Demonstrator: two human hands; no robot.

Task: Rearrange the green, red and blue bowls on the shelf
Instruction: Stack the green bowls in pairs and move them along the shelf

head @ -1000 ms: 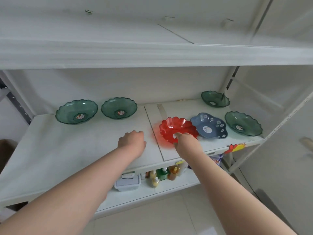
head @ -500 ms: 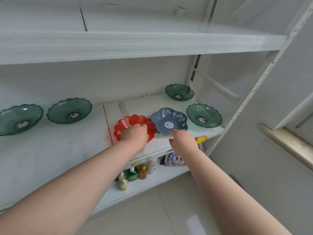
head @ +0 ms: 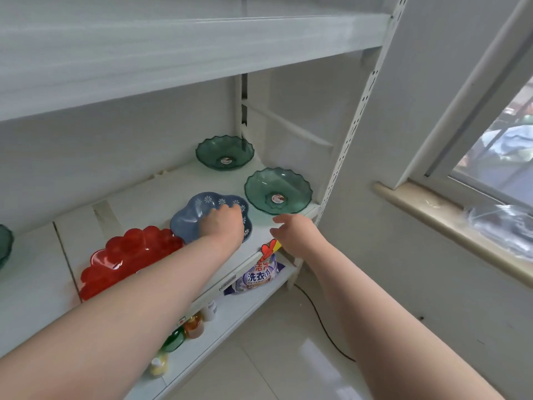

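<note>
A blue flower-patterned bowl (head: 190, 217) sits on the white shelf (head: 144, 203), and my left hand (head: 223, 226) lies over its right side with fingers curled on the rim. The red scalloped bowl (head: 129, 255) rests just left of it, touching its edge, partly under my left forearm. My right hand (head: 294, 232) hovers with fingers apart and empty at the shelf's front right, just short of a green bowl (head: 278, 190). A second green bowl (head: 225, 153) stands in the back right corner. A third green bowl (head: 4, 243) shows only as a sliver at the far left.
An upper shelf board (head: 173, 47) hangs low overhead. A perforated upright post (head: 354, 125) bounds the shelf on the right. Below are a detergent bag (head: 259, 274) and several bottles (head: 193, 327). A window sill (head: 450, 226) juts out to the right.
My left hand left the red bowl and moved right onto the blue bowl. My right hand left the blue bowl and moved toward the front green bowl. The view swung right.
</note>
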